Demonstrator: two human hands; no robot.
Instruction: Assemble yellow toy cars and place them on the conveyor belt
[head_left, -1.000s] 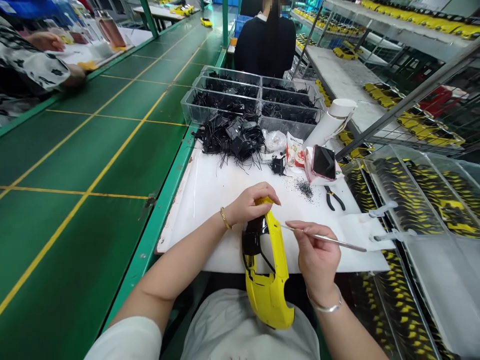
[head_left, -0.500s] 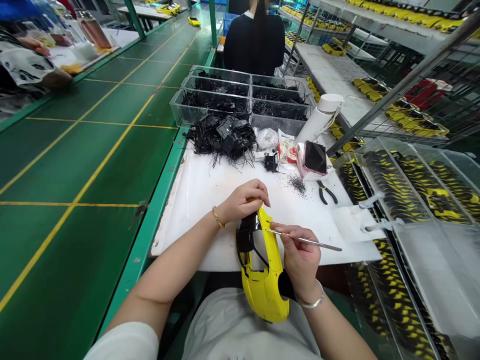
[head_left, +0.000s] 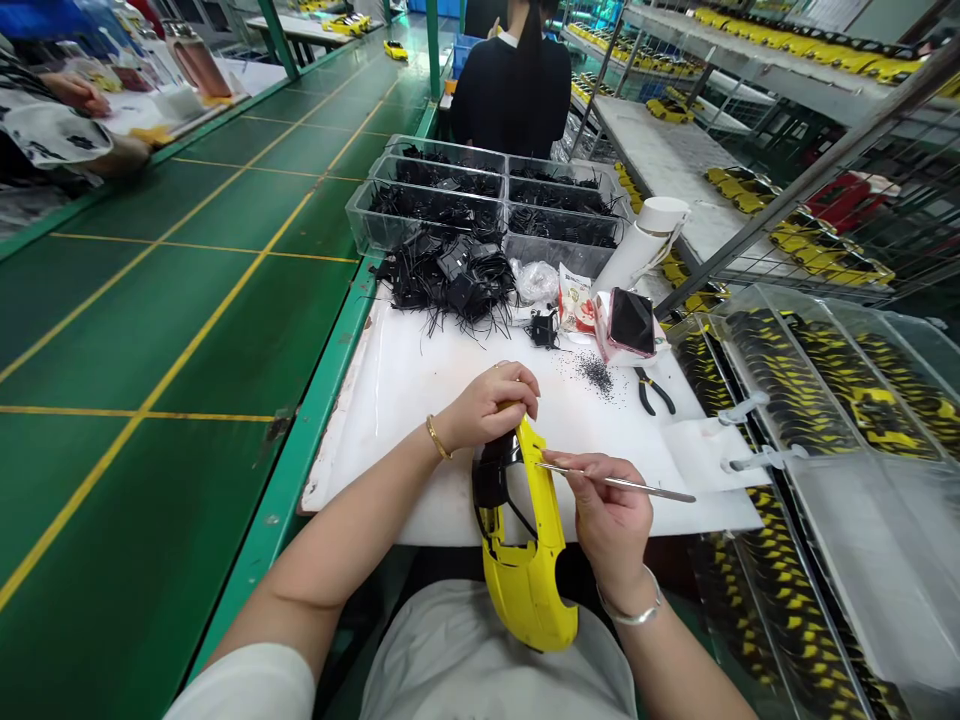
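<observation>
My left hand is closed around the far end of a yellow toy car body, which slants down toward my lap over the table's near edge. Black window parts show inside the shell. In my right hand a thin metal rod-like tool is pinched between thumb and fingers. Its tip lies at the body's right side, close to the yellow surface; whether it touches I cannot tell. On the table beyond my hands lie a heap of tiny black bits and black-handled pliers.
Behind sit a pile of black wired parts and clear divided bins. A white bottle, a phone and a snack packet stand near them. Left runs a green conveyor; right are racks and trays. A person sits ahead.
My right hand and the metal tool have shifted slightly right, the tip drawing a little away along the car body. My left hand still holds the body in nearly the same place.
</observation>
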